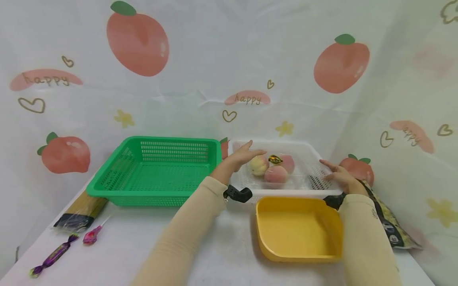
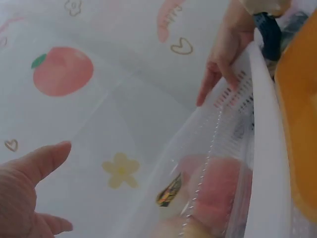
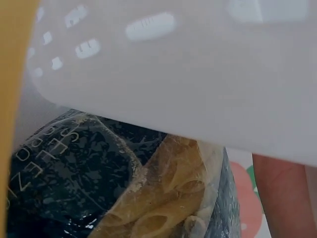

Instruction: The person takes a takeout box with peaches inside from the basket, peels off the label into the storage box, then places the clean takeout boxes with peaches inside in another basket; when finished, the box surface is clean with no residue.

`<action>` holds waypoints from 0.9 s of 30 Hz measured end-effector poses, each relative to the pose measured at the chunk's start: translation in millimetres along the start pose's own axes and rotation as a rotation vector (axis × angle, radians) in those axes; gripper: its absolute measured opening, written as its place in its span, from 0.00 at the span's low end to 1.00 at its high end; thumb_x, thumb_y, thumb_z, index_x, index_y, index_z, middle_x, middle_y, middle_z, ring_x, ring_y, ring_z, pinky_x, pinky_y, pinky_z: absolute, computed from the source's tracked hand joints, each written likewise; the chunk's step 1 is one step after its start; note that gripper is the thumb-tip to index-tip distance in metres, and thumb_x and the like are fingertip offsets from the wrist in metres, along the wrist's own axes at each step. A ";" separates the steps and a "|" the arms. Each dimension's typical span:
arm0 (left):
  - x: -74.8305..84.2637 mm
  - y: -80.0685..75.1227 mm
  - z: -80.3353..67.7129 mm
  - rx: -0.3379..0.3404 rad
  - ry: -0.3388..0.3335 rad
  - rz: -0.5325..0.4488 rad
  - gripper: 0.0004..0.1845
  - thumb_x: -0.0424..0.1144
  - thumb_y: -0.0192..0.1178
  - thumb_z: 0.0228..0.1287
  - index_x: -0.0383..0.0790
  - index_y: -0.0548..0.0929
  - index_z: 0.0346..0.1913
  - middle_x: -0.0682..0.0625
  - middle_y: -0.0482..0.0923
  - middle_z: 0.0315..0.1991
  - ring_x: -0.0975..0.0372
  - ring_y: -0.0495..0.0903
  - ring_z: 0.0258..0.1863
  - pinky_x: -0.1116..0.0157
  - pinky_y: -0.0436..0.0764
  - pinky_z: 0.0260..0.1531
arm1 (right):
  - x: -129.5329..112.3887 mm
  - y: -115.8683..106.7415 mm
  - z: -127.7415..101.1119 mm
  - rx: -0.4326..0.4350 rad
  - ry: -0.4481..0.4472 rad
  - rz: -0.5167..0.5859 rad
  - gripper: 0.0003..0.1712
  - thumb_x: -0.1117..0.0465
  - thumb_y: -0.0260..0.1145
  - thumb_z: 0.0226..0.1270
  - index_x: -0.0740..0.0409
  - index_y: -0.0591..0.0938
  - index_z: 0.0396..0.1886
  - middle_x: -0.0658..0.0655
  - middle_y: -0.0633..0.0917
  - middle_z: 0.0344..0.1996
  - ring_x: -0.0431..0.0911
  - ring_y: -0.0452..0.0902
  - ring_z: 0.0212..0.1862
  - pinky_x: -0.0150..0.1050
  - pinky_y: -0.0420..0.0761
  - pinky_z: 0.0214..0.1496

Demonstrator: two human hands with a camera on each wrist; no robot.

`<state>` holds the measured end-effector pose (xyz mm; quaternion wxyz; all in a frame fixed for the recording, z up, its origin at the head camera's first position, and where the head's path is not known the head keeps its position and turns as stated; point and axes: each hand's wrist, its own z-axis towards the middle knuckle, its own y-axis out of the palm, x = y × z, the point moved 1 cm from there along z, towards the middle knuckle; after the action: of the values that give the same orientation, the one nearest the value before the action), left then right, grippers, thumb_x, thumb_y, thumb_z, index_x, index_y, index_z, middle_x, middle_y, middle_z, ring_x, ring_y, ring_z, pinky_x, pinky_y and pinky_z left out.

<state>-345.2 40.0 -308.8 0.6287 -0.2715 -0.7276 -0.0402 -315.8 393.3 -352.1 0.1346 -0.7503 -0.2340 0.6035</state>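
White cloth [image 1: 200, 59], softly creased and printed with peaches, hearts, yellow flowers and the word "happy", hangs behind and beside the table. Against it stands a white plastic basket [image 1: 286, 193], smooth along its broad rim and pierced with small slots in the walls and floor. Inside, toward the left and middle, sits a clear, glossy package holding peaches [image 1: 276, 175]: rounded, matte fruit, two blushed pink and one pale yellow-green, with a dark and gold label [image 1: 275, 159] on the film.

Over the basket's left end, the left hand [image 1: 239, 159] has its fingers straight and spread, gripping nothing. At the right end, the right hand [image 1: 341, 176] reaches over the rim with extended fingers, also open; how firmly it touches the plastic, I cannot tell. Both arms wear cream sleeves [image 1: 193, 222].

Just in front lies a yellow tub [image 1: 298, 230], solid-walled with rounded corners. Under the right arm, a crinkled dark bag with a clear window shows ridged pasta tubes [image 3: 163, 208]. To the left, a green basket [image 1: 143, 194] has latticed sides. Near it, on the smooth white tabletop [image 1: 107, 262], lie a tan-and-black packet [image 1: 84, 206], a pink-wrapped lollipop [image 1: 91, 235] and a purple twist-wrapped candy [image 1: 54, 255].
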 end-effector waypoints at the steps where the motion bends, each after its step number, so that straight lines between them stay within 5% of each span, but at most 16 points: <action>1: -1.4 2.3 3.1 0.020 -0.018 -0.034 0.48 0.58 0.58 0.59 0.56 0.40 0.74 0.50 0.37 0.76 0.52 0.42 0.74 0.42 0.50 0.68 | 0.2 0.7 0.2 0.000 -0.003 0.001 0.45 0.70 0.56 0.63 0.52 0.44 0.74 0.74 0.51 0.70 0.56 0.62 0.58 0.39 0.81 0.48; 13: -28.5 22.2 29.0 0.217 -0.084 -0.317 0.46 0.54 0.61 0.58 0.61 0.45 0.74 0.49 0.35 0.76 0.50 0.41 0.74 0.42 0.52 0.68 | 1.3 4.1 4.2 0.026 -0.037 -0.012 0.44 0.70 0.56 0.63 0.55 0.44 0.73 0.70 0.46 0.72 0.60 0.59 0.63 0.26 0.76 0.43; 22: -34.3 30.1 30.7 0.291 -0.094 -0.471 0.39 0.37 0.55 0.66 0.50 0.47 0.74 0.46 0.36 0.76 0.50 0.39 0.74 0.46 0.48 0.70 | 1.1 4.8 2.0 0.029 0.016 0.013 0.43 0.68 0.55 0.65 0.49 0.44 0.74 0.72 0.52 0.70 0.57 0.63 0.59 0.48 0.78 0.56; 25: -40.0 32.8 39.8 0.316 -0.109 -0.460 0.40 0.36 0.56 0.64 0.49 0.47 0.74 0.48 0.38 0.76 0.51 0.40 0.74 0.48 0.49 0.71 | 2.1 4.2 2.1 0.037 0.026 0.022 0.43 0.68 0.55 0.66 0.48 0.45 0.74 0.72 0.53 0.69 0.55 0.64 0.58 0.48 0.78 0.55; 27: -57.9 34.4 65.9 0.331 -0.106 -0.434 0.44 0.39 0.60 0.61 0.53 0.47 0.74 0.50 0.38 0.76 0.51 0.40 0.74 0.47 0.51 0.70 | 2.5 4.2 1.8 0.041 0.026 0.019 0.43 0.68 0.55 0.65 0.48 0.45 0.74 0.73 0.53 0.69 0.55 0.65 0.57 0.47 0.79 0.55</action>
<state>-385.1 75.6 -386.4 0.6020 -0.0047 -0.7974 -0.0404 -316.4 390.9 -356.7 0.1474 -0.7573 -0.2130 0.5995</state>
